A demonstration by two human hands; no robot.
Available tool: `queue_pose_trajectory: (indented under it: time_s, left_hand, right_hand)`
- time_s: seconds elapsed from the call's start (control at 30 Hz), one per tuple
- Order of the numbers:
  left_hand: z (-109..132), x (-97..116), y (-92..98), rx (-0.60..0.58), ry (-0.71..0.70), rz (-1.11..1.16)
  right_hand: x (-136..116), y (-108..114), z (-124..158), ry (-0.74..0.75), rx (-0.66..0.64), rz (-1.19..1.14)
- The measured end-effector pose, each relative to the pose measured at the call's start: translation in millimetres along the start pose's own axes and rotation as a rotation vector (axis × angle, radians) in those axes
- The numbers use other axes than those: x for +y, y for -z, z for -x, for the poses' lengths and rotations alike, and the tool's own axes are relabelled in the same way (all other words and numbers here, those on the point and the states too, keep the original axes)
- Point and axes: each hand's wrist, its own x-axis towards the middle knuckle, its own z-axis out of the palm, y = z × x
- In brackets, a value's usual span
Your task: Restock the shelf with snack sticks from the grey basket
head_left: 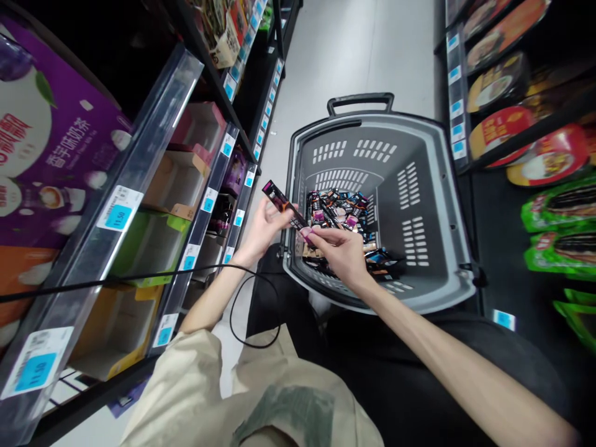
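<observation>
A slim dark stick packet [282,202] with purple ends is held slanted over the near left rim of a grey shopping basket [419,143]. My left hand [266,228] pinches it around its upper middle. At the lower end, my right hand [342,251] has its thumb and fingers closed on the same packet. Below, many similar small stick packets [342,214] in black, purple, blue and orange lie heaped on the basket's left side and bottom. My right hand covers part of the heap.
Shelves on the left carry open display boxes [153,242], price tags [120,209] and a large purple carton [56,124]. Food bowls [549,155] and green packs [559,205] line the right shelf. A black cable [186,271] crosses my left arm. The grey aisle floor [363,43] runs ahead.
</observation>
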Motion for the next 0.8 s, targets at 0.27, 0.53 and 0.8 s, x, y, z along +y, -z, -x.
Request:
queue_pose_trajectory:
  time_s: [0.27, 0.53, 0.8]
  left_hand:
    - [6, -2, 1.6, -0.149, -0.078, -0.204]
    - [-49, -23, 90.0, 0.23, -0.193, -0.706]
    - [-61, -89, 168.8, 0.247, 0.044, -1.094]
  right_hand:
    - [5, 5, 10, 0.413, -0.233, 0.694]
    - [9, 3, 21, 0.611, -0.513, 1.194]
    - [5, 3, 21, 0.605, -0.643, 1.316]
